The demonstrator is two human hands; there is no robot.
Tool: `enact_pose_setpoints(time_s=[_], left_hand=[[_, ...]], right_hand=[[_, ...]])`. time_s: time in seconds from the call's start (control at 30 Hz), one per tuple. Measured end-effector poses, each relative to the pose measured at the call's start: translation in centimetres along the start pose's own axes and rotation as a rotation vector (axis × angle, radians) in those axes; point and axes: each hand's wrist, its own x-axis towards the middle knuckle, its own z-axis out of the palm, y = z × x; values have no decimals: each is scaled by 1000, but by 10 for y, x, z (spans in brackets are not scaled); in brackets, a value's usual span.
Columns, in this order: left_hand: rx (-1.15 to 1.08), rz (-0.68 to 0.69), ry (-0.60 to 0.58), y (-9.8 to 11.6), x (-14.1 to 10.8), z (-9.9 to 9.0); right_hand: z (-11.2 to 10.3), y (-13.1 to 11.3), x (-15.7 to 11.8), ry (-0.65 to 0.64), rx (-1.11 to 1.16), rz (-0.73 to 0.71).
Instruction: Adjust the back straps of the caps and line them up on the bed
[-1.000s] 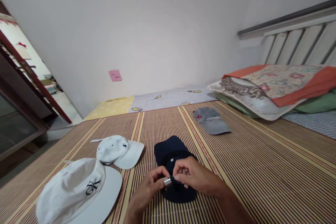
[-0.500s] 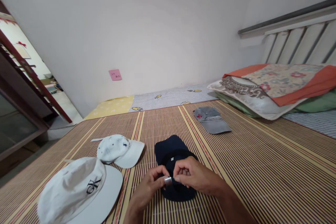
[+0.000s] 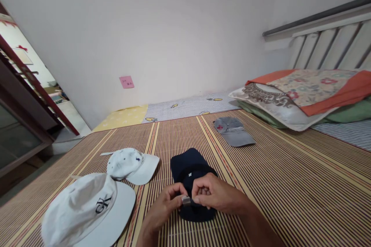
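A dark navy cap (image 3: 188, 162) lies on the striped mat with its brim pointing away from me and its inside partly showing. Over its near part, my left hand (image 3: 171, 200) pinches a small silvery metal buckle (image 3: 186, 200) between thumb and forefinger. Close to its right, my right hand (image 3: 213, 193) has thumb and forefinger pressed together at the cap's strap, which is mostly hidden by the fingers. A small light label (image 3: 190, 175) shows inside the cap.
At the left lie a white cap with black letters (image 3: 78, 208) and a smaller white cap (image 3: 127, 165). A grey cap (image 3: 233, 131) lies farther back on the striped mat (image 3: 278, 177). Pillows (image 3: 290, 108) are stacked at the right, below a radiator (image 3: 333, 46).
The silvery buckle has tilted slightly in my left fingers and looks darker. Both hands have otherwise stayed nearly in place, and the caps have not moved.
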Motion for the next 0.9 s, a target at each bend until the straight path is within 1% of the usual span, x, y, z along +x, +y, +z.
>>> enact_pose_setpoints(time_s=[0.1,0.3,0.43,0.6,0.77,0.9], left_hand=[[-17,-4,7,0,0,1],[-21,-24,-7,2,-2,2],[-32,-17,8,6,-2,3],[-38,-20,19,9,-2,5],[-71,-45,23,10,-3,8],[-42,-16,30,11,-2,9]], right_hand=[[0,-1,0,3,9,-18],[4,-7,1,52,-12,-4],[3,-6,1,49,-24,-3],[2,-5,0,16,-13,5],[3,-6,1,62,-29,-26],[3,-6,2,49,-32,14]])
